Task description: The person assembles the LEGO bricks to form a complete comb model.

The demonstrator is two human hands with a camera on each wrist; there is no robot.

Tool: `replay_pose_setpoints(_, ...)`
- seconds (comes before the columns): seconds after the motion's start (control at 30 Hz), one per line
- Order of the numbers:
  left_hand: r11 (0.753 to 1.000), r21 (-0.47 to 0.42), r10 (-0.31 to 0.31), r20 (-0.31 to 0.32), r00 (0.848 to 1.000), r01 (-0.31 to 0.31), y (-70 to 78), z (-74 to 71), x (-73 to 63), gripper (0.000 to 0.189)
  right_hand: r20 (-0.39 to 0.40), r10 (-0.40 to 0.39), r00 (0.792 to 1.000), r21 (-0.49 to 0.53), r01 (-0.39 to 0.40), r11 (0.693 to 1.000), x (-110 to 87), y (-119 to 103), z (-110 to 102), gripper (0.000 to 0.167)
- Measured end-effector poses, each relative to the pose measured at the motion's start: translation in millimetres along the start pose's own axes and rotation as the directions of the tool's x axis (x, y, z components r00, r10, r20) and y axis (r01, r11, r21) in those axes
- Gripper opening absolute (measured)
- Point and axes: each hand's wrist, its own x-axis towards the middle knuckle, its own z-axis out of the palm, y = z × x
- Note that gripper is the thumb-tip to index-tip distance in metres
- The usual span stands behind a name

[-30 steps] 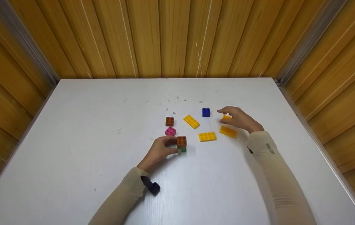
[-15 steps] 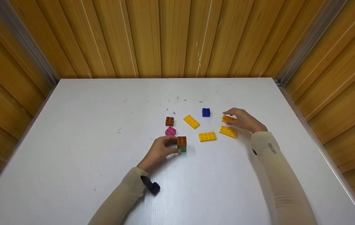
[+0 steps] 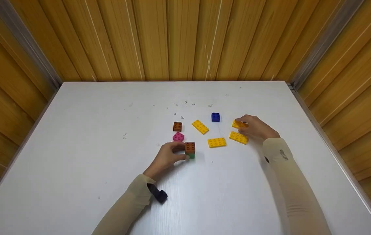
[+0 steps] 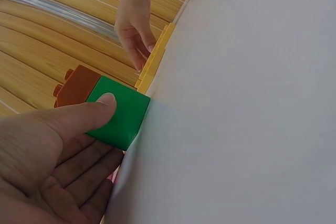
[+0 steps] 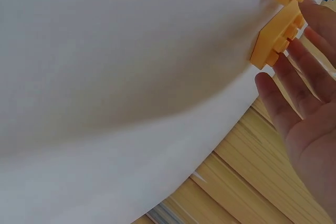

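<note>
My left hand (image 3: pixel 165 157) holds a stack of two bricks near the middle of the table, its thumb flat against the green brick (image 4: pixel 118 111) at the bottom. A brown brick (image 3: pixel 190 147) sits on top of the green one. My right hand (image 3: pixel 255 127) is at the far right yellow brick (image 3: pixel 236 124), with the thumb at its near edge and a finger at its far edge. Just in front of this hand lies another yellow brick (image 3: pixel 238 137), angled on the table. In the right wrist view that nearer yellow brick (image 5: pixel 278 35) partly overlaps the fingers.
A pink brick (image 3: pixel 178 136) and a second brown brick (image 3: pixel 177 126) lie beyond the left hand. Between the hands are two flat yellow bricks, one slanted (image 3: pixel 200 127) and one nearly level (image 3: pixel 217 142). A blue brick (image 3: pixel 215 117) lies farther back. Wood-panelled walls (image 3: pixel 182 39) border the white table.
My right hand has moved slightly right and toward me, and its thumb and fingers have closed in on the far right yellow brick. The left hand and its stack have stayed still.
</note>
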Motion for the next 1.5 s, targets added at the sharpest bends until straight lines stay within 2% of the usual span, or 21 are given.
replay_pose_setpoints(0.6,1.0,-0.008,-0.023,-0.001,1.0,0.023,1.1,0.2,0.6,0.04,-0.001,0.018,1.0,-0.034,-0.018,0.999,-3.8,-0.1,4.4,0.052)
replay_pose_setpoints(0.83,1.0,-0.019,0.004,0.009,1.0,-0.004,-0.3,0.4,0.3,0.037,-0.025,-0.006,1.0,-0.077,0.004,0.997,-2.3,1.2,4.7,0.048)
replay_pose_setpoints(1.03,1.0,-0.011,0.013,0.003,1.0,-0.013,0.4,-0.3,0.5,0.037,-0.024,0.023,0.999,-0.072,-0.025,0.997,-4.2,0.2,4.4,0.048)
replay_pose_setpoints(1.5,1.0,0.012,-0.012,0.0,1.0,0.012,0.5,0.2,-0.2,0.038,-0.022,0.018,1.0,-0.056,-0.02,0.998,-5.0,-0.2,5.6,0.047)
